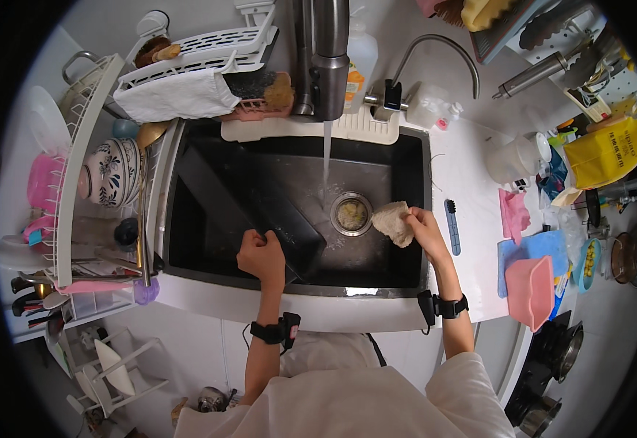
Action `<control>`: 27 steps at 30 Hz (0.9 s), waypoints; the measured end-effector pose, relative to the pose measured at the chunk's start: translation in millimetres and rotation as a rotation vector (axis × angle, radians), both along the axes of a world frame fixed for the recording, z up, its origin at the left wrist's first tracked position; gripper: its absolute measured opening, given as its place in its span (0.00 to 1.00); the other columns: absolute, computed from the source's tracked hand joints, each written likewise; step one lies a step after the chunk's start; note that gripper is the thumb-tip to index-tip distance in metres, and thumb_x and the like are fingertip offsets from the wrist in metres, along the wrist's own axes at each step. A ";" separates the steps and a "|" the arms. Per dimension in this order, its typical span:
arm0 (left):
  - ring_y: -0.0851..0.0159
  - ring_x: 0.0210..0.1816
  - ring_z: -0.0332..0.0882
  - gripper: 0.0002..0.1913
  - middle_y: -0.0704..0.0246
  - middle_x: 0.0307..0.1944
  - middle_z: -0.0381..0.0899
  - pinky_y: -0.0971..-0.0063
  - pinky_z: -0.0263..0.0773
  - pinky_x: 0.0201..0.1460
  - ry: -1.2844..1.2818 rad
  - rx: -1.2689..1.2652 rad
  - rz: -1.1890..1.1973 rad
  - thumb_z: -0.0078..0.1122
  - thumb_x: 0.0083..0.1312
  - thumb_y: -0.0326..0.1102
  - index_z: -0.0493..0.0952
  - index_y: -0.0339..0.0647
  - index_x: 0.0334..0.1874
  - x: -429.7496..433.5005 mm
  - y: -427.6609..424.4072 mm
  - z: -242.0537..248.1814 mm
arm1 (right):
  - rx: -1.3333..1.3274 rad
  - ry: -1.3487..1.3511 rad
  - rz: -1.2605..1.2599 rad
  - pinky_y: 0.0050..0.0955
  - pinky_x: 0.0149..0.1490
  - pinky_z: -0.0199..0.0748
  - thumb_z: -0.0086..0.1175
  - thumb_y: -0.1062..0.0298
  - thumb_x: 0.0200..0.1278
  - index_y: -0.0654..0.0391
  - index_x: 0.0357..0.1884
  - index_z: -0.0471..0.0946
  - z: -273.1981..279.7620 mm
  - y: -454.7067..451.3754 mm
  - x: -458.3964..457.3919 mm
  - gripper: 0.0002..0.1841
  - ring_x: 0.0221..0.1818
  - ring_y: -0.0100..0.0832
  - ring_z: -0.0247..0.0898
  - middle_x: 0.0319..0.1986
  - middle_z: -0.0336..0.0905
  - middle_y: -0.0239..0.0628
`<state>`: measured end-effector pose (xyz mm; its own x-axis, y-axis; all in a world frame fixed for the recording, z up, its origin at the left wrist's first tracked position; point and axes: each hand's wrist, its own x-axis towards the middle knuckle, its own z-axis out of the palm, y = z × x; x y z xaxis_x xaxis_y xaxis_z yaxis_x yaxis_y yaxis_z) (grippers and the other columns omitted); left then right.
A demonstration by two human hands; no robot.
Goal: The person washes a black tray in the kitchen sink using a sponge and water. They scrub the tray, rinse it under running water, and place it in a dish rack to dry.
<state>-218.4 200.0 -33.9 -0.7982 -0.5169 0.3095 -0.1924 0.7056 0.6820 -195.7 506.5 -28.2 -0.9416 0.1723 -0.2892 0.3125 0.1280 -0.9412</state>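
A long black panel [258,202] with a raised, wet face lies slantwise in the left half of the dark sink [362,169]. My left hand [262,256] is closed on its near edge, the thumb on top. In my right hand [423,230] a frayed beige scrubbing cloth [393,224] is pinched between thumb and fingers, held over the sink's right side. Water runs from the grey faucet [330,65] onto the sink floor. Beside the cloth, the round drain strainer [351,214] holds pale yellowish scraps.
A white dish rack [91,164] with patterned bowls [113,172] stands left of the sink. On the right counter lie a blue-handled brush [453,227], a pink container [530,293] and a blue cloth [532,254]. A slim curved tap [474,65] rises behind the sink.
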 end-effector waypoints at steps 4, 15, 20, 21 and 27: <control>0.61 0.16 0.66 0.07 0.71 0.07 0.63 0.70 0.64 0.23 0.021 -0.135 0.033 0.58 0.48 0.26 0.69 0.41 0.17 3.9 -11.5 9.3 | -0.052 -0.041 -0.005 0.19 0.32 0.61 0.47 0.72 0.63 0.63 0.29 0.75 3.7 -7.2 1.2 0.08 0.27 0.16 0.62 0.22 0.69 0.24; 0.64 0.27 0.56 0.10 0.73 0.07 0.54 0.71 0.58 0.29 0.295 -0.400 0.016 0.57 0.43 0.21 0.66 0.43 0.13 30.2 -32.0 38.4 | -0.186 -0.034 0.016 0.18 0.33 0.59 0.49 0.71 0.63 0.63 0.27 0.75 6.2 -25.2 2.8 0.08 0.27 0.15 0.61 0.22 0.69 0.22; 0.63 0.26 0.55 0.12 0.71 0.07 0.53 0.72 0.58 0.32 0.314 -0.352 -0.008 0.56 0.42 0.19 0.63 0.43 0.12 44.1 -27.9 34.7 | -0.219 -0.041 0.039 0.18 0.33 0.58 0.49 0.71 0.62 0.62 0.27 0.75 -0.7 -22.5 3.4 0.08 0.27 0.15 0.60 0.22 0.68 0.22; 0.62 0.25 0.55 0.13 0.71 0.07 0.52 0.71 0.59 0.33 0.328 -0.338 -0.023 0.56 0.42 0.18 0.62 0.43 0.12 47.1 -27.5 33.9 | -0.225 -0.047 0.032 0.18 0.33 0.58 0.49 0.71 0.62 0.62 0.27 0.75 -2.0 -22.0 3.4 0.08 0.27 0.15 0.60 0.22 0.68 0.22; 0.61 0.15 0.46 0.14 0.68 0.08 0.50 0.68 0.63 0.36 0.435 -0.417 -0.155 0.52 0.42 0.15 0.60 0.41 0.11 69.1 -37.7 43.9 | -0.280 -0.092 0.045 0.17 0.36 0.61 0.48 0.71 0.62 0.63 0.30 0.76 -6.2 -24.9 0.5 0.08 0.30 0.16 0.64 0.25 0.72 0.24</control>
